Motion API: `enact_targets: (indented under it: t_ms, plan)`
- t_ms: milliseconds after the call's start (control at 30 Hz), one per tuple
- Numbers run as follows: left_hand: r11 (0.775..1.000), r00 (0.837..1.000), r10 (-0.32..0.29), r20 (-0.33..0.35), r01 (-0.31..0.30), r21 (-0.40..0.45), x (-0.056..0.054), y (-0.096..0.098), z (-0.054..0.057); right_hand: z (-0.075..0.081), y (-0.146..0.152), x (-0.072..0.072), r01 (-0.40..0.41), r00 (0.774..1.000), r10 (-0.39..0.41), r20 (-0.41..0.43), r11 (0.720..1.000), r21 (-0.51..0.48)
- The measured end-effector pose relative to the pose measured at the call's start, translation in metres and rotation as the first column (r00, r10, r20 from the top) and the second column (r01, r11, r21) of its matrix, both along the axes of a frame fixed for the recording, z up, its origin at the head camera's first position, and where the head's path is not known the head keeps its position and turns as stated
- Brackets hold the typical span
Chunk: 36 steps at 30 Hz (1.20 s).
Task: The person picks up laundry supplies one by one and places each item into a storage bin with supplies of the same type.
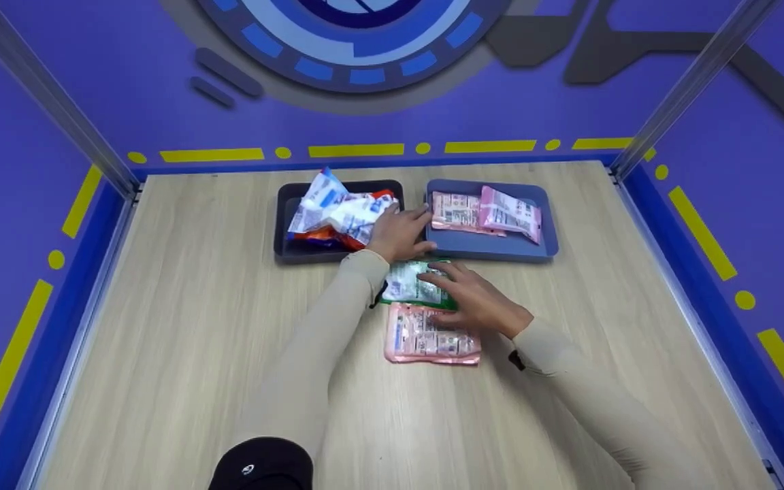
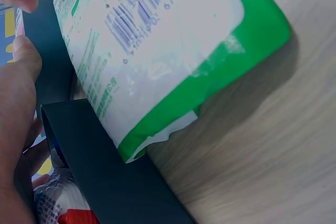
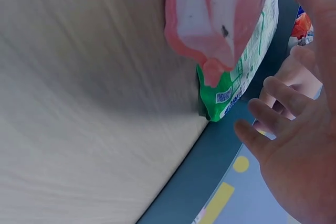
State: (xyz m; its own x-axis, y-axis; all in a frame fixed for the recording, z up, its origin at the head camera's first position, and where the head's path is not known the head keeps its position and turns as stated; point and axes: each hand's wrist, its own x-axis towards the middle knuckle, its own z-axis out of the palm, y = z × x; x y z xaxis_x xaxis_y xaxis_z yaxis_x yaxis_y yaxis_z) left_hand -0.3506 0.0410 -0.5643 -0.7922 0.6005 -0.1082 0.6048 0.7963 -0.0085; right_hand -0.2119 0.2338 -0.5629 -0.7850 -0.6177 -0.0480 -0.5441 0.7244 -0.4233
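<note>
My left hand (image 1: 400,233) is over the inner end of the black tray (image 1: 282,231), its fingers reaching across the gap between the two trays and holding nothing. My right hand (image 1: 477,299) hovers with spread fingers over a green-and-white packet (image 1: 409,282). That packet lies at the front edges of the trays, with a pink packet (image 1: 426,340) just nearer to me. In the right wrist view, the fingers (image 3: 283,95) are apart and grip nothing. The left wrist view shows the green-edged packet (image 2: 152,51) with its barcode side up, beside the tray wall (image 2: 105,156).
White-and-blue and orange packets (image 1: 344,211) fill the black tray. A grey-blue tray (image 1: 494,250) on the right holds a flat pink packet (image 1: 456,211) and another pink one (image 1: 511,212) leaning over it. Purple walls (image 1: 365,129) with yellow marks enclose the wooden table (image 1: 194,306).
</note>
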Motion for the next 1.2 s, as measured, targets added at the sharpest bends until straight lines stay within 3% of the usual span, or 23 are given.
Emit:
enact_targets:
  t_ms: [433, 833, 1200]
  plan:
    - [1.0, 1.0, -0.007, 0.004, 0.007, 0.011, 0.001, 0.0, 0.003, 0.0, -0.014, -0.004, -0.025, 1.0, 0.024, 0.018, 0.998, 0.05]
    - [1.0, 1.0, -0.007, -0.002, 0.007, 0.021, 0.002, -0.001, 0.003, -0.005, -0.026, -0.011, -0.106, 0.991, 0.109, -0.078, 0.994, 0.041]
    - [1.0, 1.0, 0.006, 0.015, -0.007, 0.015, 0.0, 0.001, 0.001, -0.006, -0.029, -0.013, -0.107, 0.992, 0.11, -0.057, 0.993, 0.055]
